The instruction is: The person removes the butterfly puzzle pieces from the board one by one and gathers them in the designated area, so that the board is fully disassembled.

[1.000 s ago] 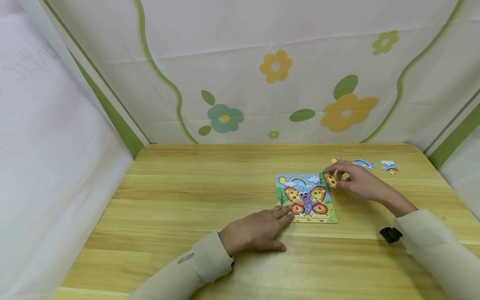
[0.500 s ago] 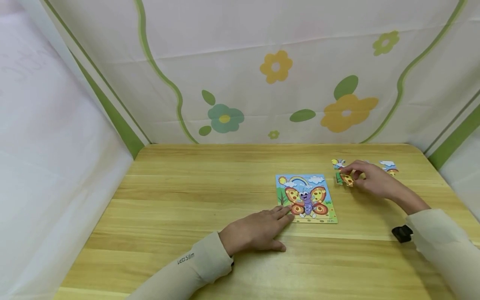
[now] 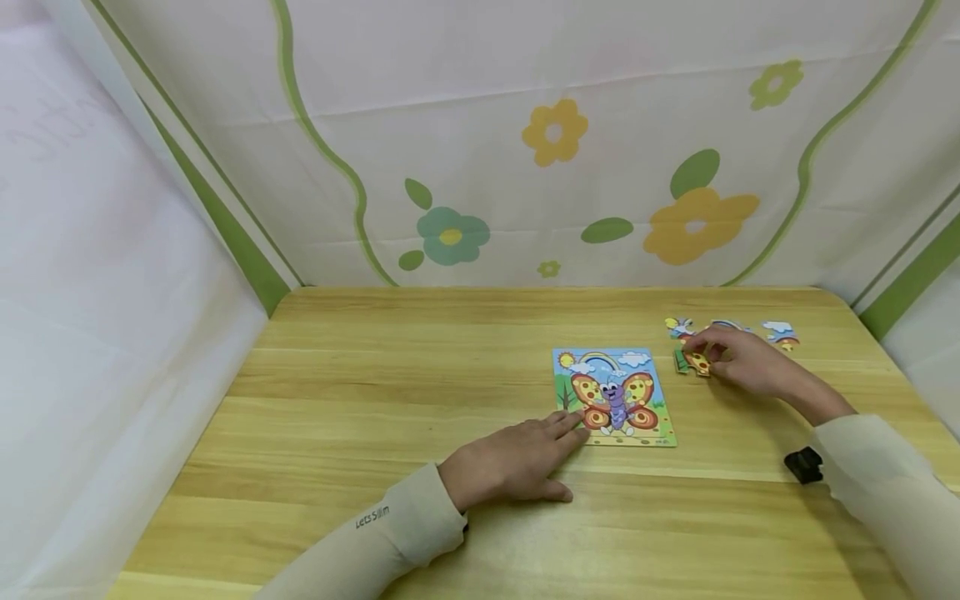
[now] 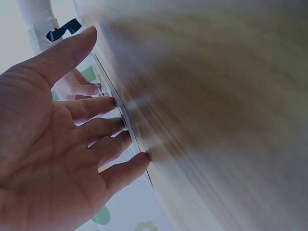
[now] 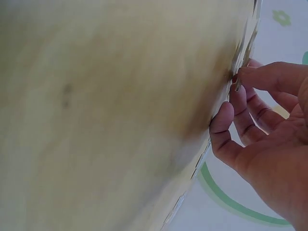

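A square butterfly puzzle board (image 3: 617, 396) lies flat on the table, right of the middle. The fingertips of my left hand (image 3: 517, 462) rest at its lower left corner; the left wrist view shows those fingers (image 4: 107, 150) extended along the board's edge. To the right of the board, my right hand (image 3: 746, 362) pinches a jigsaw piece (image 3: 699, 364) with green and pizza-like red and yellow on it. Seen from the right wrist, this jigsaw piece (image 5: 238, 86) is edge-on between thumb and fingers (image 5: 269, 77), close to the tabletop.
More jigsaw pieces lie behind my right hand: one with a cloud (image 3: 780, 332), one with a rainbow (image 3: 726, 323) partly hidden by the hand, and one with yellow and white (image 3: 678, 327). A flowered white curtain (image 3: 517, 192) stands behind the wooden table (image 3: 420, 358).
My right hand has carried the jigsaw piece rightward from the board's upper right corner to beside the loose pieces. My left hand has stayed at the board's corner.
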A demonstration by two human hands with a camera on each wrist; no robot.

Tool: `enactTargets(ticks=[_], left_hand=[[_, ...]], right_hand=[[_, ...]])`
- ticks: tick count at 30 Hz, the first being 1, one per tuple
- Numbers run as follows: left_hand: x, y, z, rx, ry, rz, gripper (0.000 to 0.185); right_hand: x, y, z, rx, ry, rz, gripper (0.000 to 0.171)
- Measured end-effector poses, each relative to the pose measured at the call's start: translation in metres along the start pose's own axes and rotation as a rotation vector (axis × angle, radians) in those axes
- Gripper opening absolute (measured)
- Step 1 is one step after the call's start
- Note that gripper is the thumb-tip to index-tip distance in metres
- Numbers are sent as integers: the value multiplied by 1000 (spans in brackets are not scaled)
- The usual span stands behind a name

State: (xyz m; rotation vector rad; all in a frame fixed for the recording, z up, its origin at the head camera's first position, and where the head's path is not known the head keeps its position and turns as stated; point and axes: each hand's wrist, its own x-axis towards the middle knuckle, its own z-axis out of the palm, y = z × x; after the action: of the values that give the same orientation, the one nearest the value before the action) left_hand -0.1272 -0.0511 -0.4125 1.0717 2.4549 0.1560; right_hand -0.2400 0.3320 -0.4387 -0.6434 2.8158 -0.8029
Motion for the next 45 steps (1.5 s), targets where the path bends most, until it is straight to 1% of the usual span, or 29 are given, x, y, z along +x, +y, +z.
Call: enactTargets(ticks=[10,17,26,36,45], left_hand=[[0,0,-1,9,4,7,83],[0,1,-2,5,-1,4,83],[0,1,-2,13,-1,4,83],[1,0,-1,9,1,5,84],[0,-1,-1,-10,2,9,84]], right_hand=[[0,-4,0,22,-13,-2,38],[0,-2,-1,8,-10,19,39],[0,2,-2,-7,1,42,30],[2,1,-2,-32,-8,41,26],[1,2,-2,-28,-26,56,26]])
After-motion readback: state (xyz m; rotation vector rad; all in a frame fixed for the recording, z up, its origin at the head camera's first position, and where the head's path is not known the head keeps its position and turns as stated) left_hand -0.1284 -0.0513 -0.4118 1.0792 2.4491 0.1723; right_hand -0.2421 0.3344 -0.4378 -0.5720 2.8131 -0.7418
